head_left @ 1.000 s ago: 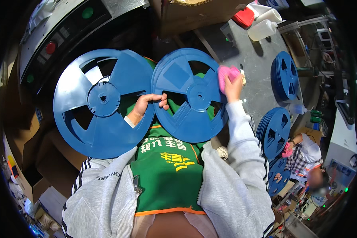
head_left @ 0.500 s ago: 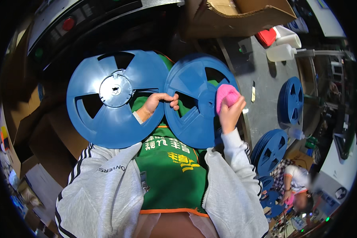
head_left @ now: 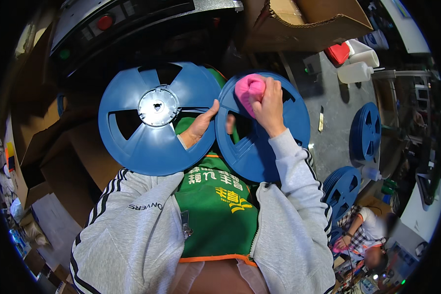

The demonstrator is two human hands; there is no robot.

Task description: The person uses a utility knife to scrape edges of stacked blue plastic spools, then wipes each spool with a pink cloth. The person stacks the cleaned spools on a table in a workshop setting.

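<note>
Head view is showing two big blue reels held up in front of the person's chest. The left hand [head_left: 201, 125] is pinching the two reels where they meet, its grip clenched on the rim of the left reel [head_left: 154, 120], which sits at about 10 o'clock from the green apron [head_left: 220, 210]. The right reel [head_left: 262, 132] is sitting at about 1 o'clock from the apron.

The right hand [head_left: 269, 105] is closing its grip around a pink cloth [head_left: 250, 88]. A second ago the cloth was out at the right edge of the right reel. Now it is pressing near the top of that reel, closer to the middle. So the hand is sliding the cloth across the blue face, and the wiping looks partly done. The reels are also sitting a bit lower and nearer in the picture than before.

More blue reels [head_left: 365, 132] are waiting on the grey counter [head_left: 333, 142] at 3 o'clock.
</note>
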